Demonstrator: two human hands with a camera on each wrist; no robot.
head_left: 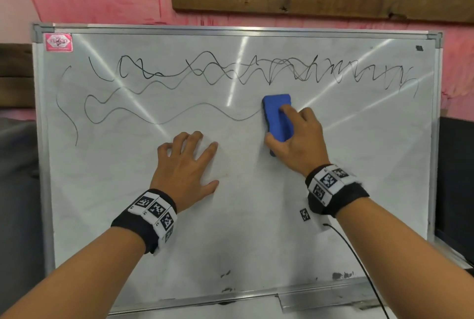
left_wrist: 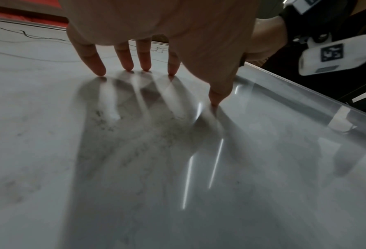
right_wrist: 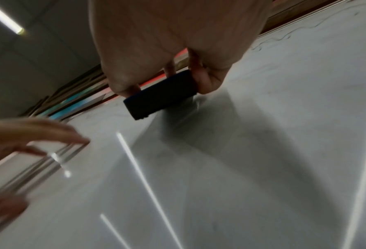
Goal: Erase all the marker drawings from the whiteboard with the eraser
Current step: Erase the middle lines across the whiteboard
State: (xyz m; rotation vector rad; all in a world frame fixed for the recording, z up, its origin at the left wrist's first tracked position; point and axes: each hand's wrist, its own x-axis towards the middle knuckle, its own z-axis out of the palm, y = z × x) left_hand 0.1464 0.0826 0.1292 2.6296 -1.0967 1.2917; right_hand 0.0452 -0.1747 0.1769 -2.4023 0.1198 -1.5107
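The right hand (head_left: 297, 136) grips the blue eraser (head_left: 278, 116) flat against the whiteboard (head_left: 359, 190); the left hand (head_left: 186, 172) props on spread fingertips (left_wrist: 99, 70).

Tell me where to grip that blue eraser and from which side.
Grip the eraser across its two long edges, coming from below as the right hand does: thumb on the left edge, fingers over the back. It is a long block lying flat on the whiteboard.

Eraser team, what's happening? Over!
Right hand grips blue eraser on whiteboard. Left hand braces board. Scribbles remain up top. Nothing blocking.
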